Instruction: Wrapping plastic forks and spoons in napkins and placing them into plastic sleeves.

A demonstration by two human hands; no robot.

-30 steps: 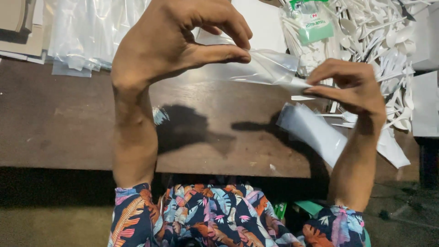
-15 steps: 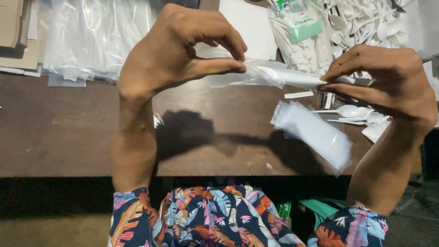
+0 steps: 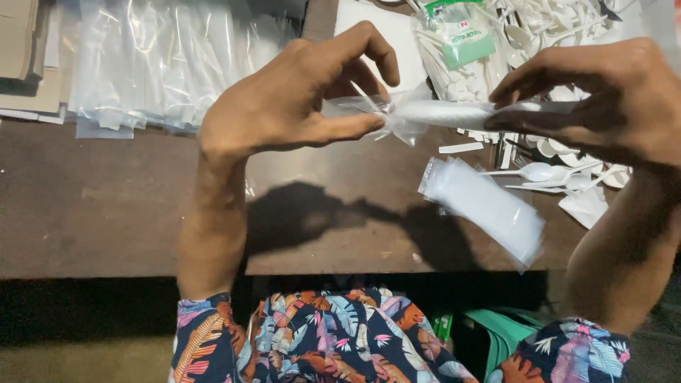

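My left hand pinches the open end of a narrow clear plastic sleeve between thumb and fingers, above the brown wooden table. My right hand grips the other end of that sleeve, which holds something white and long inside. Both hands keep it level in the air. Below it, a flat packet of white napkins in clear wrap lies on the table near the front edge.
A heap of clear plastic bags lies at the back left beside cardboard pieces. White plastic spoons and forks are scattered at the right. A bag with a green label and a white sheet sit at the back.
Both hands have drawn closer to the camera and lifted the sleeve level. My right hand has moved up and to the right, closing over the sleeve's end.
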